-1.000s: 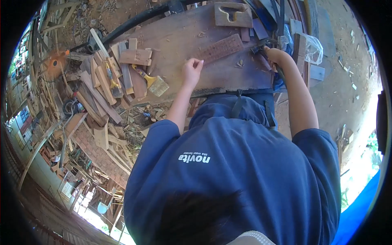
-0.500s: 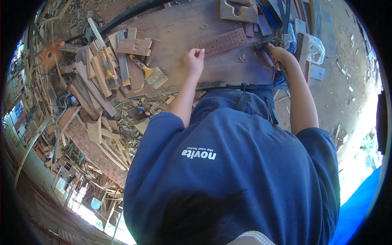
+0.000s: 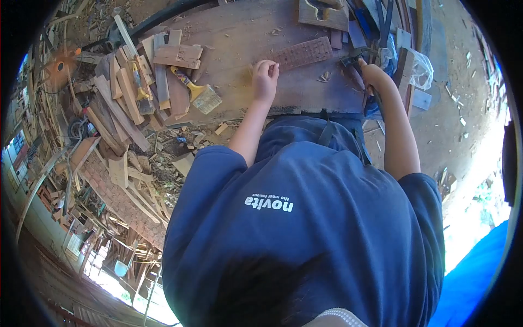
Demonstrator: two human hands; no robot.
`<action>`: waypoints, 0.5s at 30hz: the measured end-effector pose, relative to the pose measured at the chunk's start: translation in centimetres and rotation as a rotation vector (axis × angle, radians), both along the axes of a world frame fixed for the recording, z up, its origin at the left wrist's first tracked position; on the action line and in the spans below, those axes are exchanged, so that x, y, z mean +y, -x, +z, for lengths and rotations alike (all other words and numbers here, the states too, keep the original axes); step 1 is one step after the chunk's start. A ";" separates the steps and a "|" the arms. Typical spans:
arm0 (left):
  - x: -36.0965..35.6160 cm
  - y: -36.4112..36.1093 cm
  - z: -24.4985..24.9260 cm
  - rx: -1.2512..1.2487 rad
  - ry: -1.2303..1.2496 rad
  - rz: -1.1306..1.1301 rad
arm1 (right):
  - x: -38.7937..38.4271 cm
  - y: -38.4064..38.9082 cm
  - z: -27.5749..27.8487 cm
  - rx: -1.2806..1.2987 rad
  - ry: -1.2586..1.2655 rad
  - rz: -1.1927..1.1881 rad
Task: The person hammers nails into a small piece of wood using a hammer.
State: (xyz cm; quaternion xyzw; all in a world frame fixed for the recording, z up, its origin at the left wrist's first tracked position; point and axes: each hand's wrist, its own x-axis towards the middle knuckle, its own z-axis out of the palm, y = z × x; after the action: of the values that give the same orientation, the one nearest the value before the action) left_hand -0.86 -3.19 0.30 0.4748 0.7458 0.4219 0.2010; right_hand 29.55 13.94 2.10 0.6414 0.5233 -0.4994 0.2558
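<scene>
A reddish-brown wooden board (image 3: 302, 53), marked with rows of small dents, lies flat on the workbench (image 3: 229, 41). My left hand (image 3: 265, 80) is over its left end, fingers curled together; whatever they pinch is too small or hidden to make out. To the right of the board, my right hand (image 3: 376, 77) is wrapped around the dark handle of a hammer (image 3: 354, 58). The hammer's head is just above the bench, apart from the board, and its handle runs back beneath my wrist.
A paintbrush (image 3: 205, 99) with a yellow handle and a second brush (image 3: 144, 102) lie left among stacked wood offcuts (image 3: 128, 90). A wooden block with a cut-out (image 3: 324, 15) sits at the back. Clear plastic (image 3: 421, 68) and strips crowd the right edge.
My left hand has shifted slightly right and up over the board's end, with its fingers curled more. My right hand and the hammer stay nearly in place. The view has turned slightly.
</scene>
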 end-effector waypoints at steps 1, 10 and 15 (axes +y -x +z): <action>-0.2 0.0 -0.4 -0.004 -0.001 0.009 | -0.3 1.1 1.3 -0.004 -0.001 0.009; -0.2 0.4 -1.9 0.206 -0.148 -0.027 | -10.0 7.2 4.6 0.235 -0.820 -0.106; -0.2 0.2 -2.8 0.070 -0.137 0.029 | -11.8 10.8 7.4 0.441 -0.772 -0.059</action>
State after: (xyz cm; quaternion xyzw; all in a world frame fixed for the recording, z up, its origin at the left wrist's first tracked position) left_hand -1.09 -3.42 -2.48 0.4910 0.7285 0.4580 0.1355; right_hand 18.71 2.12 9.46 0.5825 0.6950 -0.3995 -0.1344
